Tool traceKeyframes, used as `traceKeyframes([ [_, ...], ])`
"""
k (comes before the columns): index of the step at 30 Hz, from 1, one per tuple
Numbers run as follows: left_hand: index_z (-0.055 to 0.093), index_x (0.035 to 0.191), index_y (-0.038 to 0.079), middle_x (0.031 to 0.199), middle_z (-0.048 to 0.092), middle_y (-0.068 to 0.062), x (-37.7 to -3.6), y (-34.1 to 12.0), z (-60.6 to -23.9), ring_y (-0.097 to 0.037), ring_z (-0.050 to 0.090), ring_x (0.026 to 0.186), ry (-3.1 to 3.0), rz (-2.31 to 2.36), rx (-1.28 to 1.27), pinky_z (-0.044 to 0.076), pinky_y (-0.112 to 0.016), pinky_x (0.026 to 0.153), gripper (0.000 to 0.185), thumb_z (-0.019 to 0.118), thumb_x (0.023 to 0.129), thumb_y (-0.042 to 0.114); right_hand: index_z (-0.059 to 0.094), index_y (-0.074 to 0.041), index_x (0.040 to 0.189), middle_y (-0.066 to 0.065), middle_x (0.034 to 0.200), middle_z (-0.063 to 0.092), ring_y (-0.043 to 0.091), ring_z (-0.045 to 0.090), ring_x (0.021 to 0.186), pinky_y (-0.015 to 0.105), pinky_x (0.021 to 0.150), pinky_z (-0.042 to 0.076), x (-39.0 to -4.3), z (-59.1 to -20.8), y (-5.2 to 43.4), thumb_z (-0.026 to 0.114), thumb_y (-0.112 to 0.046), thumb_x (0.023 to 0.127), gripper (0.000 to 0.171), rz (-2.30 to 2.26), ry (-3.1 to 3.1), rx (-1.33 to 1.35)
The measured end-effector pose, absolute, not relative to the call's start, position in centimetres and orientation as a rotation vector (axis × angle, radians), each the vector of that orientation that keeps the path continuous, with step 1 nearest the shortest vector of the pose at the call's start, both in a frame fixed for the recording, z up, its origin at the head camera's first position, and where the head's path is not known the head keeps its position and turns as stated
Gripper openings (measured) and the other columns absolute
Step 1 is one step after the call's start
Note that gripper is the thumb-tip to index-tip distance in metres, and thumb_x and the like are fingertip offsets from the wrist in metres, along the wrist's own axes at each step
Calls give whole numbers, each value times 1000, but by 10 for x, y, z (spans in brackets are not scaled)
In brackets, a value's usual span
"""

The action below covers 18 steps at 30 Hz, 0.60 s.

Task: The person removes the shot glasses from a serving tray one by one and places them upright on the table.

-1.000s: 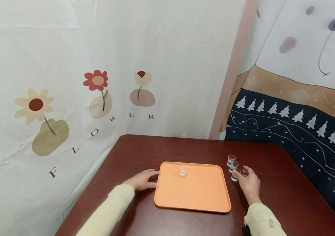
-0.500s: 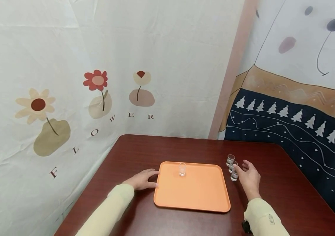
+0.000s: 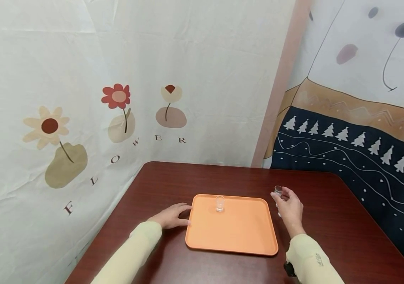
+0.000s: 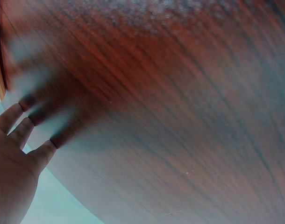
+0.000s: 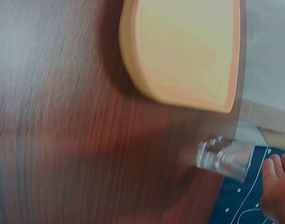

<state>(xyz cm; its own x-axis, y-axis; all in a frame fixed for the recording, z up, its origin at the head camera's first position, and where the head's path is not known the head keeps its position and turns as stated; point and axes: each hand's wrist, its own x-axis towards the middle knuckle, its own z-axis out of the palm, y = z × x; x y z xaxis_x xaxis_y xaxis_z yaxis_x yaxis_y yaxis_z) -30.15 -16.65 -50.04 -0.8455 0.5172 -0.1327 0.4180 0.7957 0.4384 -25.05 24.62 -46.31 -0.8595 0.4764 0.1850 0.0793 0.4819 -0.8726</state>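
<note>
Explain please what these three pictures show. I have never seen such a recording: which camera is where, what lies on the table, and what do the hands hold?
No machine here: a person works with two bare hands. The wide picture comes from a camera on the head, looking down at a dark wooden table. The two blurred close pictures come from cameras on each wrist.

On the table lies an orange tray with one small clear glass standing on it. The left hand rests flat on the table, at the tray's left edge. The right hand is beside the tray's right edge, among more small glasses. It seems to grip one, but its fingers hide how many are there.
</note>
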Motion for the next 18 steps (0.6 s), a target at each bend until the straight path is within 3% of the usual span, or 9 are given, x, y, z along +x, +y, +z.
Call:
traceKeyframes([
  [18, 52, 145, 17, 150, 42, -19, -299, -168, -498, -36, 39, 138, 2728, 607, 741, 35, -53, 108, 66, 73, 89, 46, 53, 7, 136, 27, 128, 59, 39, 57, 117, 49, 96, 48, -266, -476, 191, 74, -19, 91, 56, 1440, -2363, -286],
])
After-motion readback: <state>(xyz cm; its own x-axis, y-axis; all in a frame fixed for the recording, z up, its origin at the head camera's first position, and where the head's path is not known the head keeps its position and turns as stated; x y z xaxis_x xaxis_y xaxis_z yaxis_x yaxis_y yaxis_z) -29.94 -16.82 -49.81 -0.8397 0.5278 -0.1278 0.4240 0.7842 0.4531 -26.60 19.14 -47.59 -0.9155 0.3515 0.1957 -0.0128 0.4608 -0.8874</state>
